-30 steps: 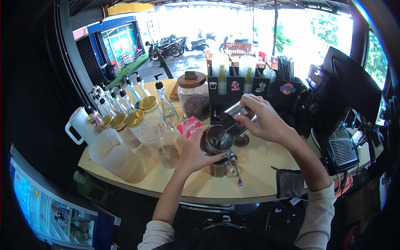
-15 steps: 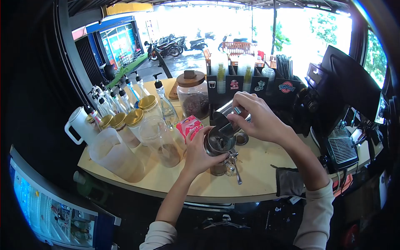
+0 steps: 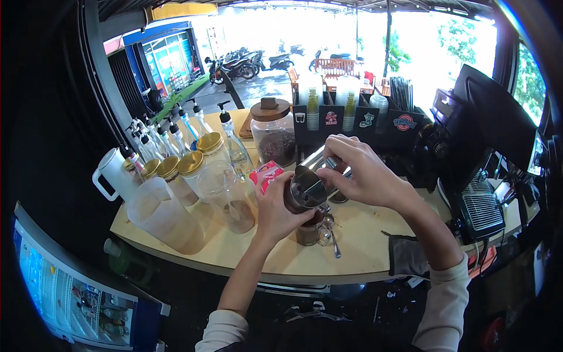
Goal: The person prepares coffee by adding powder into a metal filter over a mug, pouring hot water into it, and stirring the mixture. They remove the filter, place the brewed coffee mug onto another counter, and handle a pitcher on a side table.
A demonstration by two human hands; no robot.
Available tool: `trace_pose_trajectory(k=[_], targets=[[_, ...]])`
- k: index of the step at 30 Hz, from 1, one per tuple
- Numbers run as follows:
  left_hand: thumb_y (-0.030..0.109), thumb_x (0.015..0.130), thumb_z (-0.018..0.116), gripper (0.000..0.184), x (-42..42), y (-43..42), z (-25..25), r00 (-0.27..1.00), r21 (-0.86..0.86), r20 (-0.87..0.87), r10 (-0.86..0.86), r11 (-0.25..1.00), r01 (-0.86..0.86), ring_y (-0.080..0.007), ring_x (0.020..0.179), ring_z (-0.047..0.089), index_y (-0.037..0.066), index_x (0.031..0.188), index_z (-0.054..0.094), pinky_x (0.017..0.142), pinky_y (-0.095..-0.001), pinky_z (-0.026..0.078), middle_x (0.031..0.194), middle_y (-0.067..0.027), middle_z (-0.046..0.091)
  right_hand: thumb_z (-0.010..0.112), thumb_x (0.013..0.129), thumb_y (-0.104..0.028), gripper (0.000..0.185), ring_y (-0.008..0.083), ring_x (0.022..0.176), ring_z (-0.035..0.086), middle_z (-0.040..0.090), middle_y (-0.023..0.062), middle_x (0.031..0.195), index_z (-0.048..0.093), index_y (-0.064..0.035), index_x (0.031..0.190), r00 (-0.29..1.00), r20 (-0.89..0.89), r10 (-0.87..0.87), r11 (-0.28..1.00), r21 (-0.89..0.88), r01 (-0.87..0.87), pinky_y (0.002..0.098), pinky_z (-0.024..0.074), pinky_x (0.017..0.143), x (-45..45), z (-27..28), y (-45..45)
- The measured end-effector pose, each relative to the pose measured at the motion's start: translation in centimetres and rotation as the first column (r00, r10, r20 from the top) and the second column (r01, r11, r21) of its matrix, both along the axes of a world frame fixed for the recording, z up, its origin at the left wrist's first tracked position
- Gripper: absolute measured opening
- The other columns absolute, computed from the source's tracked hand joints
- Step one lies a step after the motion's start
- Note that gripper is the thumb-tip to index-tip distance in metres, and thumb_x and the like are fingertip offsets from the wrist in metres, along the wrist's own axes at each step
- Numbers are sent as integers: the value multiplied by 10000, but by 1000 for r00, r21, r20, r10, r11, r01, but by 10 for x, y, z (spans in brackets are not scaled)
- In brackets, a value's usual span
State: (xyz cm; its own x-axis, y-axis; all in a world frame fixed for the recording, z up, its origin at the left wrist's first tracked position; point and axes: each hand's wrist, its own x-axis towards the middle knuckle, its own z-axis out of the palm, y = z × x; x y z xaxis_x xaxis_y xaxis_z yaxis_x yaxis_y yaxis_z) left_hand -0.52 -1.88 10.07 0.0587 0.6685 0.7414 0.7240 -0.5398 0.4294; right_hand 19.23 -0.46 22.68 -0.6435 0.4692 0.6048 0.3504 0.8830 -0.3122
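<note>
My left hand (image 3: 274, 208) is wrapped round a metal shaker cup (image 3: 298, 202), whose mouth is up and leans a little toward the right. Closed on a shiny metal pitcher (image 3: 316, 161), my right hand (image 3: 366, 176) tips it so its lip reaches into the shaker cup's mouth. What passes between them cannot be made out. Just below the shaker cup stands a glass mug (image 3: 308, 236) with brown contents, partly covered by my left hand. A long spoon (image 3: 335, 243) lies beside the mug. Behind my left fingers is a pink packet (image 3: 265, 173).
Left on the counter (image 3: 358, 252) are a clear pitcher (image 3: 158, 214), a clear plastic container (image 3: 237, 217), gold-lidded jars (image 3: 192, 165) and pump bottles (image 3: 234, 146). A wood-lidded jar (image 3: 274, 138) and cup holder (image 3: 363, 132) stand behind. A dark cloth (image 3: 409, 256) hangs over the front edge.
The metal pitcher has tilted further and its mouth has come down into the shaker cup. My left hand has turned the shaker cup slightly and shifted a little left.
</note>
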Motion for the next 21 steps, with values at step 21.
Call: trace_pose_trajectory(k=[21], targets=[[424, 527, 846, 817, -12, -6, 17, 980, -4, -199, 20, 1000, -21, -236, 1097, 581, 103, 1208, 527, 1070, -477, 235, 1138, -78, 630, 638, 856, -142, 216, 294, 783, 518, 517, 124, 786, 476, -11, 913, 985, 115, -132, 991, 23, 130, 403, 387, 842, 18, -3, 6]])
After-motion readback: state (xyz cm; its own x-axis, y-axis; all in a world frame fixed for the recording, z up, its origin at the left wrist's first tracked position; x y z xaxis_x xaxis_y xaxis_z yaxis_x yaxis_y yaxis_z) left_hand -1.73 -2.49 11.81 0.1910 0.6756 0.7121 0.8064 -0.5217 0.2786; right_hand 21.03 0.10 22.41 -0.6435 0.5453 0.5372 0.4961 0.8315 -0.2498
